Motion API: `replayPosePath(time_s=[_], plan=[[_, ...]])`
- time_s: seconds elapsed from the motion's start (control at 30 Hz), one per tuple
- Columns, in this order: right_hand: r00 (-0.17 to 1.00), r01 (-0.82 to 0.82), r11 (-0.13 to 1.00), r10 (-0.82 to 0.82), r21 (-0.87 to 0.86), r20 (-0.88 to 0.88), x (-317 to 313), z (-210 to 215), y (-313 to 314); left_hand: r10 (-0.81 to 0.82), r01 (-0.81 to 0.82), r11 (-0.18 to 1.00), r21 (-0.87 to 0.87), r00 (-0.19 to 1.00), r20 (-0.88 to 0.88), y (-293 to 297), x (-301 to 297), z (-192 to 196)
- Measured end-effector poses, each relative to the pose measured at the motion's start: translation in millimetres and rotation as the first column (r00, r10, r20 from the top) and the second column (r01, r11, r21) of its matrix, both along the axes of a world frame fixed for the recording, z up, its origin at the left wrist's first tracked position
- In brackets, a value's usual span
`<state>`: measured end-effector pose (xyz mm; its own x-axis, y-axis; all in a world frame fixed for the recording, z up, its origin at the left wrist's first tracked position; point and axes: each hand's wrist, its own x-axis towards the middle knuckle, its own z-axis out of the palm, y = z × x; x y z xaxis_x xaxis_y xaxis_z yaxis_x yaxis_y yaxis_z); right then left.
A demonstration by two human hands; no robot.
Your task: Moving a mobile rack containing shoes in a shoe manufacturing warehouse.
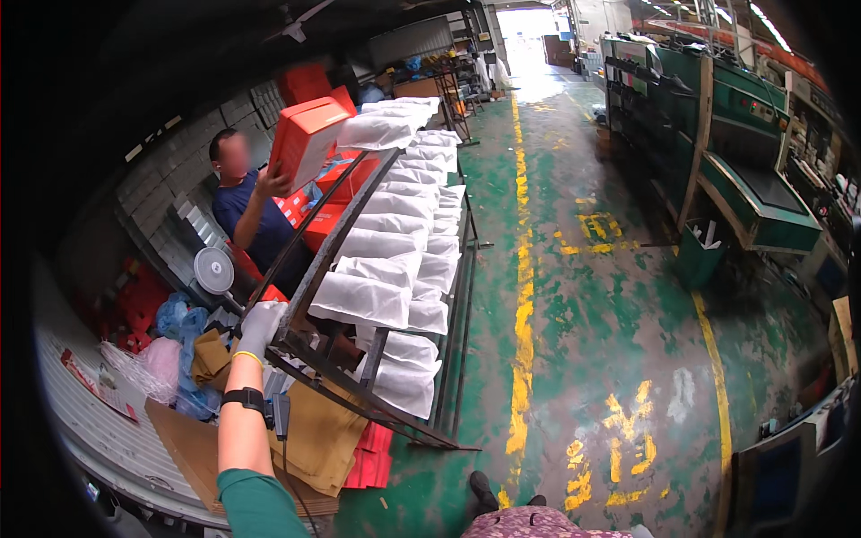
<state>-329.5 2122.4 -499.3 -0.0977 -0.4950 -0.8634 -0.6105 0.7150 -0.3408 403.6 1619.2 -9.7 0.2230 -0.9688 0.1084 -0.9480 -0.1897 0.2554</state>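
Note:
My left hand point(261, 327), in a pale glove, is closed round the near corner of a dark metal rack point(309, 291). A yellow band and a black wrist strap with a small cabled device sit on that arm. White cloth-like bags point(363, 299), each covering something I cannot make out, lie in rows on the rack's tiers. At the bottom edge a small pale patch beside my flowered apron point(547, 522) may be my right hand point(641, 532); its fingers are hidden. Across the rack a co-worker point(256, 202) holds up an orange box point(307, 142).
Flattened brown cardboard point(314, 439) and red sheets point(369, 455) lie beside the rack's base. Blue plastic bags point(184, 336) and a round white fan-like disc point(214, 270) are at left. A green machine point(749, 179) stands right of the yellow-lined walkway point(523, 314), with a green bin point(700, 255).

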Motion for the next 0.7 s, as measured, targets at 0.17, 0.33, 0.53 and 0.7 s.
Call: replayPosePath(time_s=[0.17, 0.33, 0.53, 0.7], plan=[[0.999, -0.041, 0.999, 0.041, -0.023, -0.015, 3.3, -1.1, -20.9, 0.035, -0.036, 0.999, -0.023, 0.998, -0.056, -8.4, -9.2, 0.8], [0.999, -0.048, 0.999, 0.048, -0.013, -0.001, 10.8, -1.2, -20.2, 0.032, -0.033, 0.999, -0.023, 0.998, -0.051, 0.5, -5.3, 7.7], [0.965, 0.262, 0.960, -0.263, 0.096, 0.001, 5.2, 25.4, 43.1, -0.096, 0.089, 0.968, -0.233, 0.995, -0.019, -10.7, -41.1, -2.1], [0.896, 0.425, 0.874, -0.443, 0.236, 0.025, 19.4, 60.7, 47.1, -0.035, -0.005, 0.968, -0.252, 0.987, -0.154, 20.7, 20.6, -0.1]])
